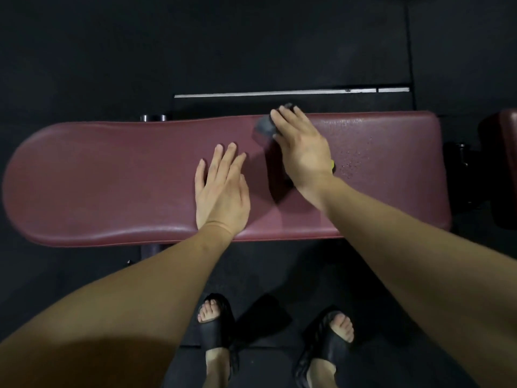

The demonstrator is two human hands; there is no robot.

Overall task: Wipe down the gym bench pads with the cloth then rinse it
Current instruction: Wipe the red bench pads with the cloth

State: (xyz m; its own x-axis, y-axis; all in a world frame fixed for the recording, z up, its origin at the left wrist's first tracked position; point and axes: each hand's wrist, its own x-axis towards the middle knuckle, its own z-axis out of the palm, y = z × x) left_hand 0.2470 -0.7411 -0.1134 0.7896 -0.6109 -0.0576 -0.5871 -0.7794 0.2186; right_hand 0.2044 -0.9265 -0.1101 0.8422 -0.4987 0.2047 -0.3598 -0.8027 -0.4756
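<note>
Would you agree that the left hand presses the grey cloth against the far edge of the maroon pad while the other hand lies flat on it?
Not quite: the head view shows the right hand pressing the grey cloth at the maroon pad's far edge; the left hand lies flat.

A long maroon pad (112, 177) lies crosswise below the camera, its rounded end to the left and its squarer end to the right. The left hand (221, 191) rests flat on the pad near its middle, fingers straight and together. The right hand (300, 147) reaches toward the far edge, fingers pressing a grey cloth (264, 127) against the pad; the cloth is blurred. Small droplets (355, 161) speckle the pad just right of that hand, and a bit of yellow (332, 164) shows at the wrist. A second maroon pad (507, 163) sits at the right edge. Two feet in black sandals (218, 326) stand on the dark floor (84, 51). A pale strip (279, 93) runs along the floor beyond the pad.
</note>
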